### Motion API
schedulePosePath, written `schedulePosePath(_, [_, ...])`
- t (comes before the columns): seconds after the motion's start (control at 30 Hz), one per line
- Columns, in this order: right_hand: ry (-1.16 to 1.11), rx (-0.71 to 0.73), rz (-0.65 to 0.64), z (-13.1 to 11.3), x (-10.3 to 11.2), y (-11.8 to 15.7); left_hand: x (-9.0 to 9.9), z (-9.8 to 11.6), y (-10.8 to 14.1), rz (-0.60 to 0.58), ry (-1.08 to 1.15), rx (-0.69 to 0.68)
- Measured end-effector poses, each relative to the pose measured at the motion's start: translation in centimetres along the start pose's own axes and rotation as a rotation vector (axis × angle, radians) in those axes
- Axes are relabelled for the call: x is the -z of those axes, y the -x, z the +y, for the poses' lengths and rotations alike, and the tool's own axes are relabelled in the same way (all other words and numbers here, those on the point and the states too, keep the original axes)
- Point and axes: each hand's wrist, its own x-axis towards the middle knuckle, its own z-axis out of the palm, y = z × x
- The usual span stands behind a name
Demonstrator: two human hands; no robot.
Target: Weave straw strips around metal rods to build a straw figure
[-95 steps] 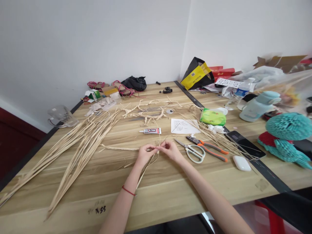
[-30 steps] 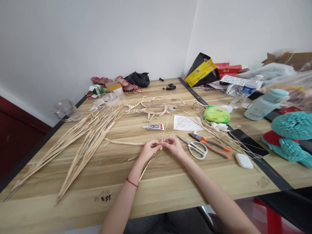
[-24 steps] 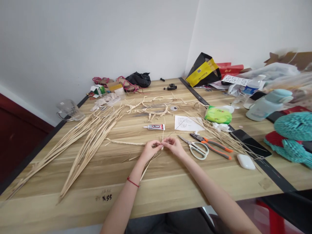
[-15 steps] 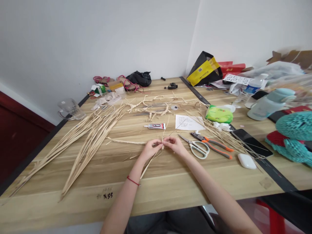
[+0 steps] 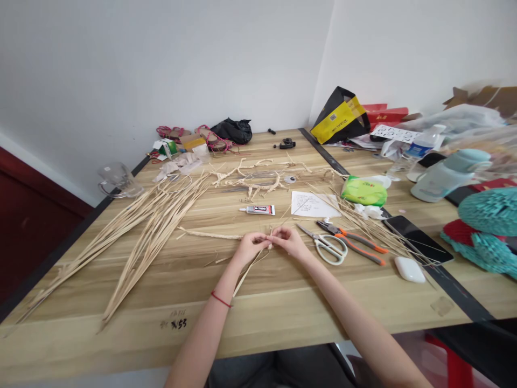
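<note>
**Straw piece (image 5: 270, 246) — two-handed pinch, center of frame**

The left hand (image 5: 251, 247) and right hand (image 5: 288, 241) meet just below the center of the frame, above the bench (image 5: 302, 318). The fingertips of both are closed together on the straw piece; the hold of each single finger is too small to tell. Loose strands (image 5: 245, 275) trail from the straw piece toward the lower center. A red cord (image 5: 221, 299) encircles the left wrist.

A braid (image 5: 210, 234) lies left of center, its right end reaching the left hand; whether the hand touches it cannot be determined.

Tools: the scissors (image 5: 318, 238) lie just right of the right hand, with the pliers (image 5: 343, 233) beside them, handles toward the right edge. The glue tube (image 5: 259, 209) lies above the hands, nozzle pointing left. Right of the tube is a note (image 5: 315, 203).

Stock: straw bundles (image 5: 159, 242) spread across the left side of the frame — thinner stalks (image 5: 363, 221) lie at center right. Woven pieces (image 5: 264, 187) rest in the upper middle.

Right side: a tissue pack (image 5: 364, 191), a phone (image 5: 424, 240) and a white case (image 5: 410, 269). A glass mug (image 5: 120, 180) lies at the left edge of the bench.
</note>
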Motion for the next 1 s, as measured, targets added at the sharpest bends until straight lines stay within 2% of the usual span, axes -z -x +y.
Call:
schedulePosePath(0.27, [-0.002, 0.041, 0.027, 0.0, -0.2, 0.0, -0.2, -0.5, -0.1, 0.016, -0.016, -0.008])
schedulePosePath(0.7, [0.016, 0.040, -0.001, -0.8, 0.2, 0.4, 0.4, 0.6, 0.5, -0.035, -0.072, -0.071])
schedulePosePath(1.0, [-0.006, 0.050, 0.026, -1.5, 0.1, 0.4, 0.2, 0.0, 0.6, 0.036, -0.070, -0.111])
